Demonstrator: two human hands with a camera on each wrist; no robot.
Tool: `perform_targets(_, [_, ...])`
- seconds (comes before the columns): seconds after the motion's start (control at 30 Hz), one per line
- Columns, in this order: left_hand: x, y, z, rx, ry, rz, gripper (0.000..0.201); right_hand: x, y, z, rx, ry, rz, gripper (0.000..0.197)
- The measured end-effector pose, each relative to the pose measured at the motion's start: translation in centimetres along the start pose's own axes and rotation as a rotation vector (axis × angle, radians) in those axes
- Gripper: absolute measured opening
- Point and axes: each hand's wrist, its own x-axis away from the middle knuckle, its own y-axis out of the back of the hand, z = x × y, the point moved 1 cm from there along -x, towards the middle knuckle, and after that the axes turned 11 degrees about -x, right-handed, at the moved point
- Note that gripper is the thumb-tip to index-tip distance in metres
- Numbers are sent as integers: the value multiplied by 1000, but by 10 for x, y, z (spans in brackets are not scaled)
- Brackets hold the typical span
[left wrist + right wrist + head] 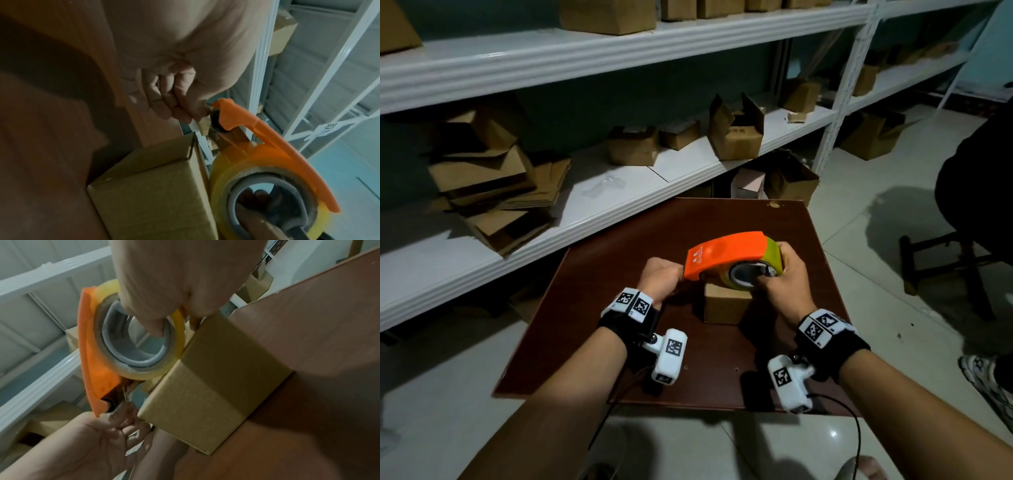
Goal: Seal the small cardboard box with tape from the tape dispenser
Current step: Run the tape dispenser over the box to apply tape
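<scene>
Wrist bands: each forearm carries a black strap with white coded blocks and a small white camera pod, nearest in the head view.
Counter (592, 342): a dark red-brown board, low, standing on pale floor tiles.
Small cardboard box (726, 305): sits on the counter between the two hands, flaps folded down; its top is partly hidden under the dispenser.
Right hand (787, 277): fingers curled round the back of the roll, with fingertips hooked into the grey core, as the right wrist view shows.
Tape dispenser (726, 253): orange hood over a yellowish clear roll, held just above the box top, its nose pointing to the person's left. Whether the roll touches the cardboard cannot be told for sure, though in the right wrist view it sits right against the box edge.
Left hand (661, 277): curled at the dispenser's nose, thumb and fingertips pinched together on the free tape end (203, 123) just beside the black roller.
Shelving (619, 192): white metal racks behind the counter, holding flattened cartons at the left and several open or closed brown boxes further along.
Other person (976, 192): dark clothing, seated on a dark stool at the far right, with a sneaker on the tiles.
</scene>
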Motion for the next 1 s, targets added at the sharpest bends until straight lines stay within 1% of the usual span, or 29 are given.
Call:
perform_targets(0.07, [-4,1,4,-5,-5,-15,32,0,-2,1,-10,-3,-22,48])
perform_targets(0.13, [3,4,-3,-7,-8,-27,27,-1,-1,1,8,-24,-23,47])
perform_targets(0.23, [5,7,-2,-25,-20,-23,31,0,-3,0,88,-46,-25,46])
perform_targets(0.33, [9,10,1,-58,-23,-8,36,1,-8,-2,234,-127,-61,57])
perform_targets(0.4, [12,10,-1,-29,-38,5,36,1,-8,-2,295,-184,-65,50])
perform_targets(0.5, [12,8,-6,-10,-50,-14,16,3,-6,3,294,-210,-6,28])
perform_targets(0.53, [12,7,-7,-28,-44,-22,15,5,-5,4,292,-211,2,25])
perform_targets(0.63, [8,4,-3,-47,-38,-9,33,7,-3,7,264,-209,-19,25])
perform_targets(0.67, [10,2,-6,-59,-42,-4,32,8,-2,7,260,-204,-29,25])
perform_targets(0.73, [12,0,-12,-100,-55,-6,28,8,1,7,256,-191,-40,24])
perform_targets(0.83, [13,-1,-20,-159,-79,-12,32,9,3,6,244,-183,-59,24])
perform_targets(0.9, [12,-1,-23,-279,-132,-37,34,10,5,4,242,-186,-57,23])
perform_targets(1.0, [15,3,-26,-453,-215,-115,27,11,7,2,245,-188,-52,24])
